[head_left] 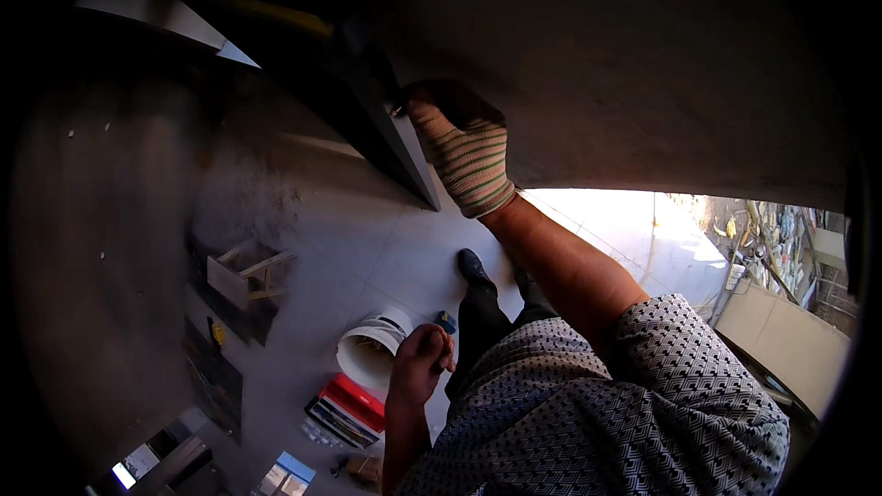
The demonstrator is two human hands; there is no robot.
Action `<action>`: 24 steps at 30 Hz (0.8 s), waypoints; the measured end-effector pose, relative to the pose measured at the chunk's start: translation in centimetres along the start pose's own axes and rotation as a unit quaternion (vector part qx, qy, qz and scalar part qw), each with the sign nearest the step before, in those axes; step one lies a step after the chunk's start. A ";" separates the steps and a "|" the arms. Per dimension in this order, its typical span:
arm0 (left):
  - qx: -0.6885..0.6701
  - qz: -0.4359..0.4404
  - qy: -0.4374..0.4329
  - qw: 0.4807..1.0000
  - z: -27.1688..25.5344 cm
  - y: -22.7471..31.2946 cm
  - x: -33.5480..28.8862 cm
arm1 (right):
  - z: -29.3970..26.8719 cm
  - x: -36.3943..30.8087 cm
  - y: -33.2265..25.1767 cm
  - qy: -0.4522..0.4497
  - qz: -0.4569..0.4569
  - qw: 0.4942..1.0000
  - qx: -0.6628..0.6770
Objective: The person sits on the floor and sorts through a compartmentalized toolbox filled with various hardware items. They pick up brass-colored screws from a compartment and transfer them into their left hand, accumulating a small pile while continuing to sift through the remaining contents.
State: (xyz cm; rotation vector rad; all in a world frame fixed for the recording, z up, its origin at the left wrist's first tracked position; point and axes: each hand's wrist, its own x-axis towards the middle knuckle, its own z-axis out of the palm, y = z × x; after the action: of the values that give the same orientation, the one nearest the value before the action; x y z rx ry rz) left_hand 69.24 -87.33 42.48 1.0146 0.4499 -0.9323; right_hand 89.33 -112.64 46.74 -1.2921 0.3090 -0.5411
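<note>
My right hand point(459, 142), in a striped knitted glove, is raised against the edge of a dark panel point(401, 142) that looks like a door. Its fingers are curled and lost in shadow beside a small shiny metal piece point(397, 112), so what they grip is hidden. Lower down, my bare left hand point(421, 367) hangs in front of my body with its fingers folded in. Whatever it may hold does not show. Just left of that hand, a white bucket point(356, 355) stands on the floor with some things inside.
A red box point(354, 401) of tools sits below the bucket. Further left lie a wooden frame point(248, 277) and a dark board point(213, 377) with a yellow tool point(218, 334). Sunlit rubble point(781, 243) lies outside at right. A dark wall or ceiling surface point(661, 83) spans the top.
</note>
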 end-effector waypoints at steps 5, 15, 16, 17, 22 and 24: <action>-0.008 -0.004 0.029 1.000 0.7 -0.1 0.2 | 0.6 -0.2 0.7 0.023 -0.022 0.999 0.021; -0.025 -0.006 0.030 0.999 1.0 -0.7 0.6 | 1.4 -0.4 1.0 0.050 -0.029 0.998 0.007; -0.020 -0.005 0.031 0.999 1.1 -0.6 0.7 | 1.4 -0.4 1.1 0.052 -0.028 0.998 0.016; -0.019 -0.005 0.027 0.999 1.1 -0.6 0.8 | 1.4 -0.3 1.1 0.054 -0.027 0.998 0.025; -0.015 -0.005 0.026 1.000 1.1 -0.6 0.7 | 1.6 -0.7 1.1 0.064 -0.003 0.997 0.043; -0.012 -0.004 0.023 1.000 0.8 -0.7 0.8 | 1.7 -0.9 0.9 0.064 0.002 0.997 0.050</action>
State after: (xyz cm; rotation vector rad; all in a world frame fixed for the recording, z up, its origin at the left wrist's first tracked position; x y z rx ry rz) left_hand 69.05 -88.49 41.98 1.0154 0.5035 -0.9107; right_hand 89.67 -110.59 46.23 -1.1620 0.3862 -0.6312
